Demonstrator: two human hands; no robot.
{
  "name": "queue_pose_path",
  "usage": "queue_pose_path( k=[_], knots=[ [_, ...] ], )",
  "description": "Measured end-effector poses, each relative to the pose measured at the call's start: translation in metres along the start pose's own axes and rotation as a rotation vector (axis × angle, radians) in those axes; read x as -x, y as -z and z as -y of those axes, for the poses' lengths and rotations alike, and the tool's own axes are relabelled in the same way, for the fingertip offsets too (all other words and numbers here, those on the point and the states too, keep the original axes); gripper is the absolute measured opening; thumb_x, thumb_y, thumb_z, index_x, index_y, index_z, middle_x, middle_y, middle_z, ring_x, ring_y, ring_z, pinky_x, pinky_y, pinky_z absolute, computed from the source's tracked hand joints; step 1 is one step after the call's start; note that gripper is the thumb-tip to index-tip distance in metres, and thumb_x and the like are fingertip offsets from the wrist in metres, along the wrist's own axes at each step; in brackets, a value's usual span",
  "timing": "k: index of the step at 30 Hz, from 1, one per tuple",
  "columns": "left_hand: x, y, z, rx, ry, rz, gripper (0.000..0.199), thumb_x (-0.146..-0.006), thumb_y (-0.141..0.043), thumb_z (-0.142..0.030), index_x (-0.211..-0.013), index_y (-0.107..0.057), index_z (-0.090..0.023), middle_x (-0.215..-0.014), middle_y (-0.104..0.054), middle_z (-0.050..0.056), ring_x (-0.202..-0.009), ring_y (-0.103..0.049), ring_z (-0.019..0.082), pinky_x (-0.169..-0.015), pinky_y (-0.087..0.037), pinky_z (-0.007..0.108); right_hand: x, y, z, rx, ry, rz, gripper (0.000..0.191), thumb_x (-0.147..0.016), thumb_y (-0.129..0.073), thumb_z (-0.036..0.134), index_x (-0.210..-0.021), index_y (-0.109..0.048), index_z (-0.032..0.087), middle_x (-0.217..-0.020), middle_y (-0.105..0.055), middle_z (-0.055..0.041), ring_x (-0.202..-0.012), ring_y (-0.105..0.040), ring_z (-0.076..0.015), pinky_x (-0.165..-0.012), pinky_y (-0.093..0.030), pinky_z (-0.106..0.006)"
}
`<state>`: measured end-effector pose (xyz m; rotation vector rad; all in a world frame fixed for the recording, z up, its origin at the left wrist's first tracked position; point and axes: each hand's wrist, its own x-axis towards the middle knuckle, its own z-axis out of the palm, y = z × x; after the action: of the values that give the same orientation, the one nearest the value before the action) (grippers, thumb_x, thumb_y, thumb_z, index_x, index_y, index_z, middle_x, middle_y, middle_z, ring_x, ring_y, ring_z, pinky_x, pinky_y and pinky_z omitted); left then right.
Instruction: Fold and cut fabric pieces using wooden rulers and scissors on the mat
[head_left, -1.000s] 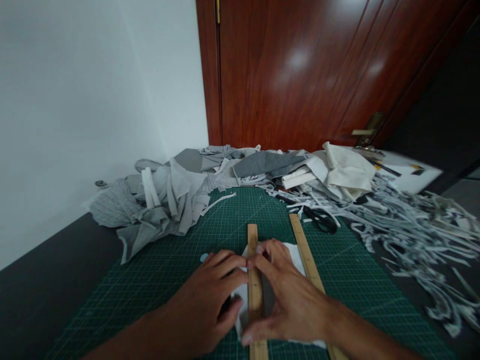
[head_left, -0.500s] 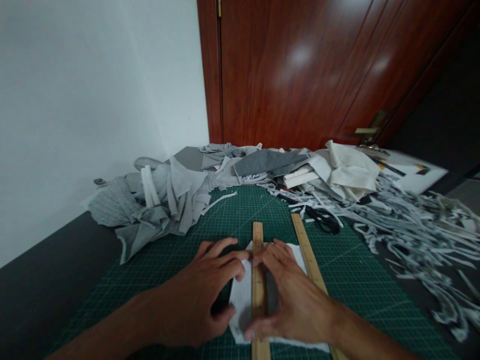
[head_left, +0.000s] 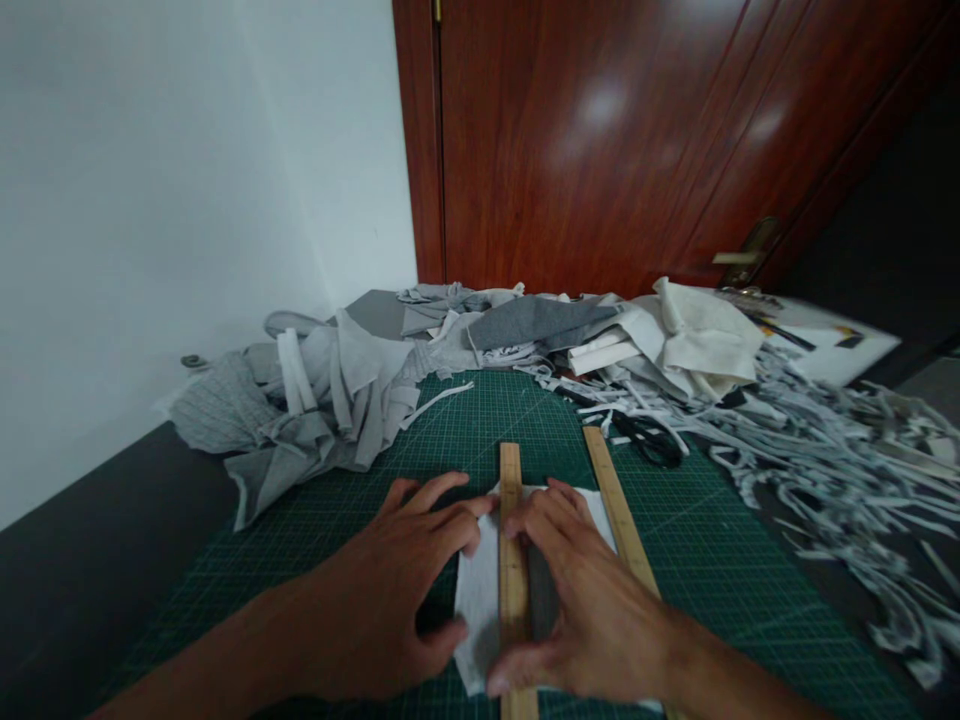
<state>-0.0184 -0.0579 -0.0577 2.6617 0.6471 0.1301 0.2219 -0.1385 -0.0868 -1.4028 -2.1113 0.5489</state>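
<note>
A piece of light grey-white fabric (head_left: 476, 590) lies on the green cutting mat (head_left: 360, 640). Across it runs a wooden ruler (head_left: 514, 590), pointing away from me. My right hand (head_left: 592, 600) holds this ruler, its thumb low on the wood and its fingertips farther up; the hand covers much of the fabric's right part. My left hand (head_left: 405, 590) hovers around the fabric's left edge with fingers spread, one fingertip close to the ruler; whether it touches I cannot tell. A second wooden ruler (head_left: 619, 510) lies slanted along the fabric's right side, partly under my right forearm.
Crumpled grey cloth (head_left: 300, 400) is heaped at the left by the wall. Behind the mat lie dark grey fabric (head_left: 536, 322) and cream fabric (head_left: 709, 335). Black-handled scissors (head_left: 649, 440) rest near the second ruler. Many cut strips (head_left: 832, 490) spread along the right.
The middle ruler has shifted slightly left over the fabric, with my right hand on it. My left hand is nearly where it was; the second ruler has stayed put.
</note>
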Motion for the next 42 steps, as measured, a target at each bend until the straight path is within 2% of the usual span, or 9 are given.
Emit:
queue_pose_path(
  k=[4, 8, 11, 13, 20, 26, 31, 36, 42],
  knots=[
    [-0.005, 0.009, -0.002, -0.015, -0.022, 0.058, 0.042, -0.077, -0.077, -0.025, -0.116, -0.061, -0.024, -0.166, -0.048, 0.009, -0.161, -0.021, 0.046, -0.122, -0.019, 0.076, 0.002, 0.001, 0.002, 0.063, 0.007, -0.003, 0.084, -0.066, -0.093, 0.069, -0.131, -0.062, 0.027, -0.127, -0.066, -0.0092, -0.124, -0.062, -0.0375, -0.124, -0.017, -0.068],
    [-0.011, 0.016, -0.002, -0.001, -0.092, 0.09, 0.042, -0.075, -0.08, -0.023, -0.114, -0.065, -0.026, -0.158, -0.058, 0.006, -0.155, -0.036, 0.043, -0.121, -0.029, 0.067, 0.004, -0.001, 0.003, 0.066, -0.023, -0.034, 0.079, -0.067, -0.094, 0.063, -0.129, -0.063, 0.024, -0.121, -0.07, -0.009, -0.12, -0.064, -0.0366, -0.124, -0.017, -0.067],
    [-0.013, 0.017, -0.001, 0.0, -0.119, 0.076, 0.067, -0.074, -0.079, -0.02, -0.137, -0.06, -0.032, -0.161, -0.054, 0.003, -0.149, -0.045, 0.037, -0.122, -0.033, 0.06, 0.005, -0.004, 0.003, 0.062, -0.069, -0.064, 0.074, -0.062, -0.098, 0.055, -0.115, -0.061, 0.022, -0.113, -0.072, -0.0081, -0.117, -0.066, -0.0363, -0.123, -0.019, -0.065],
    [-0.011, 0.016, 0.001, -0.003, -0.1, 0.066, 0.085, -0.072, -0.079, -0.021, -0.151, -0.051, -0.034, -0.163, -0.053, 0.003, -0.15, -0.043, 0.038, -0.124, -0.029, 0.062, 0.005, -0.004, 0.004, 0.063, -0.08, -0.068, 0.071, -0.061, -0.099, 0.051, -0.111, -0.059, 0.022, -0.11, -0.072, -0.0072, -0.115, -0.066, -0.0357, -0.123, -0.021, -0.065],
    [-0.003, 0.007, 0.005, -0.033, -0.046, 0.018, 0.094, -0.075, -0.078, -0.026, -0.161, -0.042, -0.032, -0.167, -0.047, 0.006, -0.157, -0.032, 0.042, -0.125, -0.024, 0.071, 0.004, -0.003, 0.003, 0.067, -0.056, -0.041, 0.073, -0.064, -0.098, 0.053, -0.116, -0.061, 0.019, -0.113, -0.07, -0.0105, -0.119, -0.065, -0.0377, -0.123, -0.024, -0.064],
    [-0.002, 0.008, 0.001, -0.075, 0.001, 0.022, 0.093, -0.076, -0.074, -0.027, -0.162, -0.039, -0.028, -0.169, -0.044, 0.008, -0.158, -0.033, 0.042, -0.124, -0.02, 0.077, 0.005, -0.005, 0.004, 0.111, -0.031, -0.072, 0.069, -0.069, -0.092, 0.049, -0.125, -0.066, 0.02, -0.119, -0.071, -0.0101, -0.122, -0.063, -0.0361, -0.126, -0.021, -0.061],
    [-0.002, 0.008, 0.002, -0.116, 0.013, -0.009, 0.074, -0.072, -0.081, -0.032, -0.142, -0.057, -0.024, -0.167, -0.046, 0.012, -0.154, -0.037, 0.042, -0.124, -0.024, 0.074, 0.007, -0.006, 0.006, 0.22, -0.032, -0.147, 0.046, -0.076, -0.077, 0.034, -0.12, -0.071, 0.023, -0.105, -0.072, -0.006, -0.112, -0.065, -0.0335, -0.125, -0.021, -0.061],
    [-0.001, 0.007, 0.005, -0.159, -0.054, -0.054, 0.066, -0.073, -0.082, -0.032, -0.134, -0.061, -0.024, -0.173, -0.036, 0.011, -0.158, -0.027, 0.043, -0.124, -0.026, 0.071, 0.008, -0.009, 0.003, 0.237, -0.031, -0.159, 0.047, -0.078, -0.072, 0.031, -0.123, -0.069, 0.02, -0.112, -0.073, -0.0083, -0.116, -0.064, -0.0333, -0.127, -0.02, -0.058],
    [-0.003, 0.012, 0.006, -0.135, -0.064, -0.006, 0.07, -0.075, -0.082, -0.034, -0.14, -0.058, -0.023, -0.163, -0.052, 0.012, -0.152, -0.039, 0.044, -0.122, -0.028, 0.073, 0.008, -0.009, 0.002, 0.238, 0.011, -0.126, 0.047, -0.082, -0.07, 0.031, -0.127, -0.068, 0.019, -0.112, -0.071, -0.0088, -0.119, -0.062, -0.0341, -0.127, -0.022, -0.06]
  ],
)
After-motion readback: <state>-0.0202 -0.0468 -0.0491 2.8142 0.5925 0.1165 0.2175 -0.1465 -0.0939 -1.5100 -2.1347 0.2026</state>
